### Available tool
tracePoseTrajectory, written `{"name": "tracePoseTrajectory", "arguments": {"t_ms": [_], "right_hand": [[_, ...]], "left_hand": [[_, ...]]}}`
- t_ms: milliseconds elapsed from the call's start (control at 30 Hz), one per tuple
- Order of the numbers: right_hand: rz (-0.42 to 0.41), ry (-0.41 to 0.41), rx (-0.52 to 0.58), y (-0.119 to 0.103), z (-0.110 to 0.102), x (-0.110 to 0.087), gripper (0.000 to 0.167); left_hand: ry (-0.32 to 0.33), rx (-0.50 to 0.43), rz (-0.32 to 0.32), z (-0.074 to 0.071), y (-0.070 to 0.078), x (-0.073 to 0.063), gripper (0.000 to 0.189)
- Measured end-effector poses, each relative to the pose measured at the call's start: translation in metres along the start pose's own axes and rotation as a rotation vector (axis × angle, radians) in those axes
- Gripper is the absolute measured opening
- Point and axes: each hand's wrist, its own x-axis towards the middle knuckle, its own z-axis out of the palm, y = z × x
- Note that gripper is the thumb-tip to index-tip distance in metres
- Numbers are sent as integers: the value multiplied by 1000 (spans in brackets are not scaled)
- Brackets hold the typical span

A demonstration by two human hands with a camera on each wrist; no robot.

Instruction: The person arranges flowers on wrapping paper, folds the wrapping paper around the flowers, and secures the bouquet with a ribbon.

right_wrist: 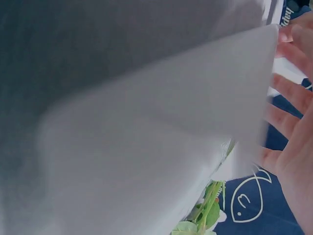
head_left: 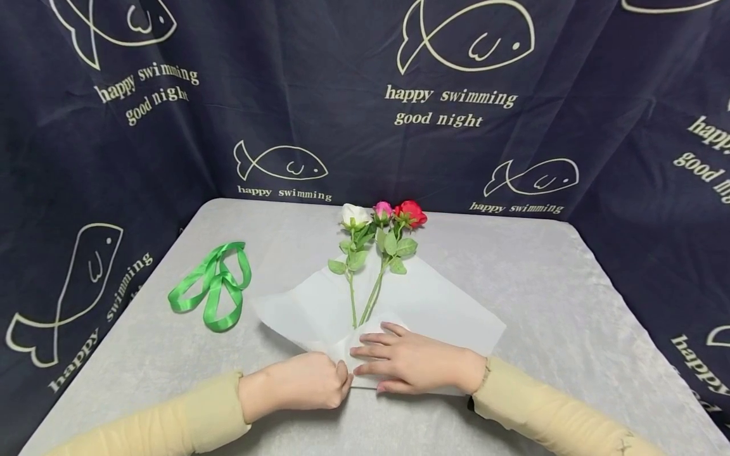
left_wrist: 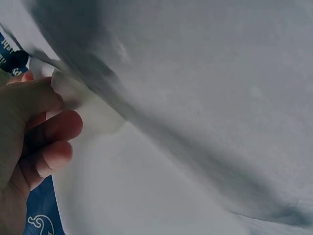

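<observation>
A sheet of white wrapping paper (head_left: 450,310) lies on the table, its near edge folded up over the lower stems of the flowers. On it rest a white rose (head_left: 355,216), a small pink rose (head_left: 383,210) and a red rose (head_left: 412,214), heads toward the far side. My left hand (head_left: 310,381) has curled fingers and pinches the near edge of the paper, as the left wrist view also shows. Spread flat across the fold, my right hand (head_left: 413,362) presses the paper with nearly straight fingers. The stem ends are hidden under the fold.
A looped green ribbon (head_left: 219,285) lies to the left of the paper. The table (head_left: 570,329) has a pale grey cloth over it. Dark blue curtains (head_left: 365,126) with fish drawings and lettering hang behind it and at both sides.
</observation>
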Motion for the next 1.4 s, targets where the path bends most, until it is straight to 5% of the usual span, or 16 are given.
{"name": "tracePoseTrajectory", "arguments": {"t_ms": [367, 933, 1400], "right_hand": [[51, -36, -9, -2, 3, -1, 51], [106, -42, 23, 0, 1, -13, 42], [109, -51, 72, 1, 2, -29, 41]], "left_hand": [[67, 16, 24, 1, 0, 9, 17], [90, 6, 17, 4, -6, 20, 19], [127, -42, 120, 8, -13, 32, 25]]}}
